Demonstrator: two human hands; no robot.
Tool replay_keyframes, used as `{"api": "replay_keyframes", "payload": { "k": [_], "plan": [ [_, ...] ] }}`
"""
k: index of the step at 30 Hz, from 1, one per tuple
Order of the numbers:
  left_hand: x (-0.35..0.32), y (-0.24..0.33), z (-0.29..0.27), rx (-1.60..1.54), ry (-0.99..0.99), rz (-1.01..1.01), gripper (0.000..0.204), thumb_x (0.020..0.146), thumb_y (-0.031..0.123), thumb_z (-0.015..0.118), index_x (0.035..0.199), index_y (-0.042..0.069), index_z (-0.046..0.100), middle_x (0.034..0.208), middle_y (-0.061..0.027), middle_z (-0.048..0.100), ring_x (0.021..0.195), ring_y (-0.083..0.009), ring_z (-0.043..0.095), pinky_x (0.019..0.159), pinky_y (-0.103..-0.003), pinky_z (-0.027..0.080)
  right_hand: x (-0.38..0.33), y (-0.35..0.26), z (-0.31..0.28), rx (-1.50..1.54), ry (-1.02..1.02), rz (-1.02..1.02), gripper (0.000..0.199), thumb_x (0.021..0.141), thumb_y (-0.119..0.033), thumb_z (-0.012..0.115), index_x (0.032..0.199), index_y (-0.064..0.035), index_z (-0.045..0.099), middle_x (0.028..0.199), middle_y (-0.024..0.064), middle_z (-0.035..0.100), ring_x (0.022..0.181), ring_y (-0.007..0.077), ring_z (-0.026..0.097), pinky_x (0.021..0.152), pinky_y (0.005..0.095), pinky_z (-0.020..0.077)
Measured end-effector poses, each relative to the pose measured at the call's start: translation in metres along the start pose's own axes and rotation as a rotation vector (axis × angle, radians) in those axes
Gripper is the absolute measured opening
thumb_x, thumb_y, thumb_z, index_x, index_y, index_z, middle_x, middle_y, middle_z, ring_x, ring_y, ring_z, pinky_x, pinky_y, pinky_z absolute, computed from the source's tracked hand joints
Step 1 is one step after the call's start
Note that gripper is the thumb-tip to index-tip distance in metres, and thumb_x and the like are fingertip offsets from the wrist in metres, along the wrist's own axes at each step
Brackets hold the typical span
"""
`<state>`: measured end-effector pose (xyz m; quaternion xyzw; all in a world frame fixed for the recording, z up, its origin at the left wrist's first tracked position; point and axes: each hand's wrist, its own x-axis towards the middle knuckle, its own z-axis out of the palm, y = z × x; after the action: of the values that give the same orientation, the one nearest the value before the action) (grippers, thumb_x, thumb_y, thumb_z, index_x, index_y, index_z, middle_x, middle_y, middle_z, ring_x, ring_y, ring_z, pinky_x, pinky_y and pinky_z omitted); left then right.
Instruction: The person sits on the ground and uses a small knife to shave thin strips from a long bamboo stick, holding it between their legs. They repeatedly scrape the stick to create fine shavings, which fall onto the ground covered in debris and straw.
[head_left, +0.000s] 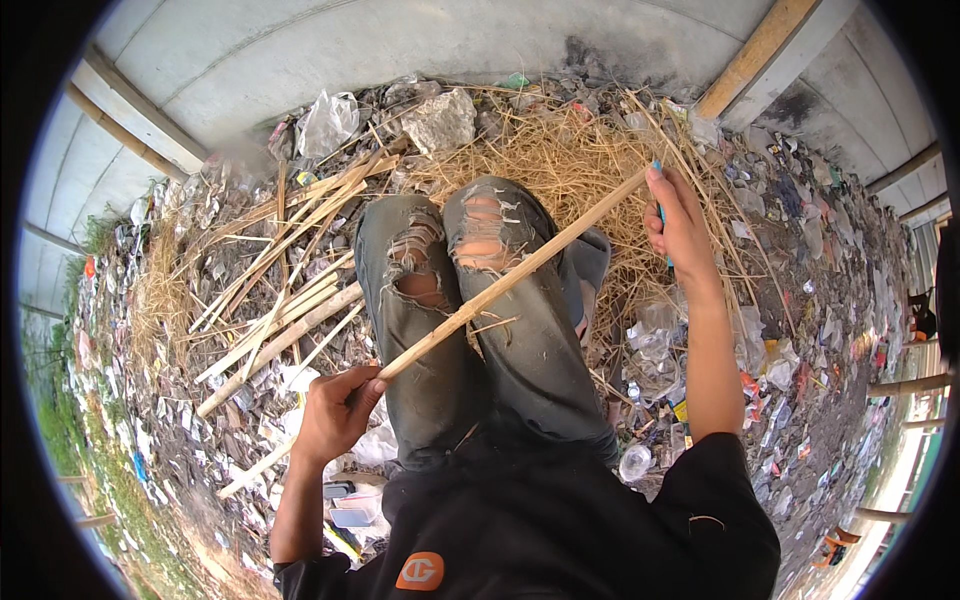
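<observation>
A long pale bamboo stick (510, 280) slants across my lap, its far end up to the right. My left hand (335, 415) is closed round the near end, thumb along the top. Beside the far end, my right hand (680, 222) is closed on a slim blue-handled tool (661, 213). Its fingers cover most of the tool, so its exact kind and any blade are hidden. Whether the right hand also touches the stick, I cannot tell. A thin curled shaving (497, 324) sticks out by the stick over my torn jeans (535, 350).
Split bamboo sticks (290, 315) lie in a pile to the left. Straw-like shavings (560, 150) are heaped beyond my knees. Plastic litter (655, 340) covers the ground. A pale stone (440, 122) sits near the grey wall (400, 45); a phone-like object (350, 517) lies by my left forearm.
</observation>
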<state>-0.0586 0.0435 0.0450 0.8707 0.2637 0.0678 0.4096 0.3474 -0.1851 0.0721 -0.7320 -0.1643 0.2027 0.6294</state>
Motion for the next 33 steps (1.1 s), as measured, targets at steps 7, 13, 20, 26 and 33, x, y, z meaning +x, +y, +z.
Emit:
{"api": "replay_keyframes", "payload": {
  "k": [7,13,20,26,33],
  "plan": [
    [0.0,-0.013,0.012,0.013,-0.023,-0.074,0.022,0.099,0.018,0.074,0.107,-0.003,0.076,0.06,-0.0096,0.056,0.052,-0.0109,0.048,0.051,-0.032,0.04,-0.047,0.057,0.004,-0.3,-0.04,-0.056,0.04,0.113,-0.041,0.048,0.109,-0.0053,0.066,0.073,0.003,0.057,0.064,0.0109,0.054,0.06,0.0304,0.0433],
    [0.017,-0.006,0.016,0.061,-0.019,-0.027,0.024,0.1,0.018,0.073,0.109,-0.004,0.076,0.062,-0.0125,0.061,0.053,-0.0116,0.049,0.053,-0.033,0.042,-0.041,0.067,0.022,-0.485,0.031,-0.234,0.041,0.11,-0.04,0.054,0.106,-0.0015,0.067,0.073,0.0159,0.061,0.065,0.0322,0.058,0.064,0.0411,0.0465],
    [0.022,-0.006,0.021,0.094,-0.006,0.011,0.024,0.098,0.017,0.075,0.11,-0.004,0.077,0.061,-0.0156,0.061,0.05,-0.0151,0.052,0.052,-0.034,0.042,-0.022,0.084,0.028,-0.504,0.176,-0.172,0.048,0.111,-0.041,0.053,0.095,0.0026,0.064,0.068,0.0198,0.057,0.058,0.0345,0.048,0.059,0.0449,0.0422],
    [0.028,-0.008,0.037,0.064,0.027,0.066,0.025,0.098,0.016,0.076,0.111,-0.005,0.077,0.061,-0.0174,0.062,0.049,-0.0164,0.055,0.051,-0.034,0.042,-0.04,0.094,0.055,-0.442,-0.065,-0.147,0.055,0.111,-0.044,0.051,0.087,0.0038,0.064,0.062,0.0219,0.056,0.055,0.0372,0.051,0.058,0.0454,0.0427],
    [0.04,0.007,0.064,0.017,0.061,0.017,0.026,0.099,0.018,0.075,0.114,-0.003,0.077,0.058,-0.0158,0.056,0.049,-0.0139,0.048,0.051,-0.035,0.04,-0.068,0.091,0.085,-0.448,-0.064,-0.247,0.054,0.11,-0.044,0.05,0.082,0.0004,0.064,0.066,0.0278,0.061,0.067,0.0505,0.062,0.061,0.0531,0.0472]
  ]
}}
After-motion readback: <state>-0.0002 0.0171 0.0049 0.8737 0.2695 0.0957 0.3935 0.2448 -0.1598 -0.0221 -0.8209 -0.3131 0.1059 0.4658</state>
